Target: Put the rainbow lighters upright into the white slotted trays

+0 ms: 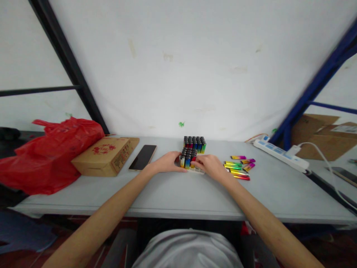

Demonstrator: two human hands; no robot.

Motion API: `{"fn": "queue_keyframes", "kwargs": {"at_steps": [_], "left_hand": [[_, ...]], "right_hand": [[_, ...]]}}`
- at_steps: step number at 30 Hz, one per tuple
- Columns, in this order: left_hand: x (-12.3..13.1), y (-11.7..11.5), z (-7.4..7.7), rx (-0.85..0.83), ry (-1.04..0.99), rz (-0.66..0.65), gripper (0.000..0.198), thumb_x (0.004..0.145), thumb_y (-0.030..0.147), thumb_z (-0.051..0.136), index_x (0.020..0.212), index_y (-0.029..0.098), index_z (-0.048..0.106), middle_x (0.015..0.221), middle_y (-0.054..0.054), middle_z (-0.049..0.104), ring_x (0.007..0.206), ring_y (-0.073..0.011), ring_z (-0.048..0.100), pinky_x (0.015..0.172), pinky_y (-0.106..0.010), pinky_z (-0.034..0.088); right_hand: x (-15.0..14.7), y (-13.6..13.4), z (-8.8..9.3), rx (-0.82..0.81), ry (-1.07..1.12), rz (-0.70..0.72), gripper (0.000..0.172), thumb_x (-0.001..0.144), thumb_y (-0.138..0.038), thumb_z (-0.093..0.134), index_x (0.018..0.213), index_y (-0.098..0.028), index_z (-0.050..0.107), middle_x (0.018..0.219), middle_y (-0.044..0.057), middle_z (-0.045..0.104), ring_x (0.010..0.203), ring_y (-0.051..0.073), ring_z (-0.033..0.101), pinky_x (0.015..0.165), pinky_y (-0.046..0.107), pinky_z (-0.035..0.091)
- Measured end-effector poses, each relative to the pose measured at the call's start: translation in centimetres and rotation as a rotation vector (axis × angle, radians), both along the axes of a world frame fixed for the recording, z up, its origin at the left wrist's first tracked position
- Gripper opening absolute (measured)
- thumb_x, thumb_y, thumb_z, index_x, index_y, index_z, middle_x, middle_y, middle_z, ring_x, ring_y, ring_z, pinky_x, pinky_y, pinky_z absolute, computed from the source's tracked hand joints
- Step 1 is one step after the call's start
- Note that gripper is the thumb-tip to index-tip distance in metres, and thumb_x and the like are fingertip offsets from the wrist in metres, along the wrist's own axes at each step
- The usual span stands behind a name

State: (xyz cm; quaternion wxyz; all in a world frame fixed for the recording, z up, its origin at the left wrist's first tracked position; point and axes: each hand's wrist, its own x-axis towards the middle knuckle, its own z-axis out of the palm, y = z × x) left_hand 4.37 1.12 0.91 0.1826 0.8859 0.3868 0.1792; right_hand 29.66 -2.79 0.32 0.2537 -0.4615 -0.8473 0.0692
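My left hand [169, 162] grips the left side of a small white tray [196, 171], its thumb at the front edge. Upright lighters [187, 160] with black tops and shiny coloured bodies stand packed in this tray. My right hand [210, 164] is closed at the tray's right side, its fingertips on a lighter beside a red one; the fingers partly hide it. Just behind stands a second block of upright lighters [195, 143]. To the right of my right hand, several loose lighters [237, 167] in yellow, green, purple and red lie flat on the table.
A black phone [143, 158] lies on the grey table [178, 197], left of my hands. Farther left are a brown cardboard box [97, 158] and a red plastic bag [50, 156]. A white power strip [281, 154] with a plugged-in cable runs along the right. A white wall rises behind.
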Motion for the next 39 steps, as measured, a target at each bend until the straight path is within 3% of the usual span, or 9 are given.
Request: {"fn": "queue_keyframes", "kwargs": {"at_steps": [2, 6, 12, 18, 23, 27, 33, 39], "left_hand": [[0.0, 0.0, 0.0, 0.002, 0.006, 0.008, 0.065, 0.066, 0.070, 0.077, 0.102, 0.016, 0.067, 0.094, -0.008, 0.071, 0.081, -0.0264, 0.065, 0.070, -0.033, 0.048], [0.1, -0.1, 0.2, -0.002, 0.015, 0.011, 0.066, 0.067, 0.072, 0.075, 0.101, 0.017, 0.066, 0.094, -0.008, 0.071, 0.082, -0.0263, 0.065, 0.070, -0.033, 0.047], [0.1, -0.1, 0.3, -0.029, 0.036, 0.012, 0.071, 0.067, 0.076, 0.073, 0.106, 0.017, 0.065, 0.097, -0.009, 0.071, 0.084, -0.0270, 0.065, 0.071, -0.033, 0.047], [0.1, -0.1, 0.3, -0.023, 0.020, 0.020, 0.070, 0.065, 0.076, 0.074, 0.103, 0.017, 0.066, 0.097, -0.009, 0.070, 0.084, -0.0278, 0.064, 0.072, -0.034, 0.047], [0.0, -0.1, 0.3, -0.004, 0.026, 0.008, 0.069, 0.067, 0.075, 0.074, 0.103, 0.017, 0.066, 0.097, -0.009, 0.070, 0.085, -0.0281, 0.065, 0.073, -0.034, 0.047], [0.0, -0.1, 0.4, -0.016, 0.040, -0.008, 0.068, 0.068, 0.073, 0.074, 0.105, 0.016, 0.065, 0.097, -0.009, 0.070, 0.084, -0.0272, 0.064, 0.073, -0.034, 0.047], [0.0, 0.0, 0.2, -0.015, 0.042, 0.000, 0.071, 0.068, 0.076, 0.073, 0.107, 0.017, 0.065, 0.099, -0.009, 0.071, 0.086, -0.0275, 0.065, 0.074, -0.034, 0.048], [0.1, -0.1, 0.3, -0.017, 0.037, 0.007, 0.068, 0.068, 0.074, 0.074, 0.104, 0.017, 0.065, 0.099, -0.009, 0.071, 0.086, -0.0279, 0.065, 0.073, -0.034, 0.048]], "right_hand": [[-0.3, -0.1, -0.3, -0.033, -0.003, 0.031, 0.039, 0.097, -0.048, 0.061, 0.069, -0.022, 0.065, 0.064, 0.004, 0.063, 0.056, 0.016, 0.052, 0.057, 0.027, 0.027], [0.8, 0.0, 0.2, -0.082, 0.076, 0.133, 0.042, 0.097, -0.054, 0.058, 0.073, -0.021, 0.067, 0.063, 0.001, 0.063, 0.055, 0.014, 0.049, 0.058, 0.026, 0.030], [5.6, 0.7, 2.2, -0.059, 0.134, 0.026, 0.042, 0.098, -0.053, 0.054, 0.078, -0.021, 0.070, 0.067, 0.003, 0.066, 0.060, 0.016, 0.051, 0.062, 0.028, 0.038], [9.8, 0.7, 2.4, -0.288, 0.082, 0.020, 0.027, 0.085, -0.046, 0.071, 0.090, -0.021, 0.078, 0.085, 0.006, 0.075, 0.076, 0.022, 0.065, 0.071, 0.031, 0.047], [10.6, 0.5, 2.3, -0.434, 0.032, -0.021, 0.023, 0.076, -0.037, 0.080, 0.093, -0.022, 0.079, 0.084, 0.005, 0.077, 0.075, 0.023, 0.067, 0.068, 0.030, 0.049], [10.0, 1.1, 1.8, -0.318, -0.050, -0.020, 0.016, 0.086, -0.035, 0.070, 0.087, -0.021, 0.075, 0.089, 0.008, 0.077, 0.079, 0.023, 0.068, 0.074, 0.031, 0.049], [8.3, 1.3, 1.1, -0.128, 0.115, -0.068, 0.031, 0.102, -0.041, 0.045, 0.117, -0.019, 0.062, 0.082, 0.005, 0.073, 0.072, 0.020, 0.064, 0.071, 0.030, 0.046], [6.1, 2.0, 0.6, -0.051, 0.435, -0.174, 0.043, 0.090, -0.059, 0.061, 0.103, -0.019, 0.070, 0.073, 0.002, 0.067, 0.063, 0.017, 0.055, 0.062, 0.028, 0.041]]}}
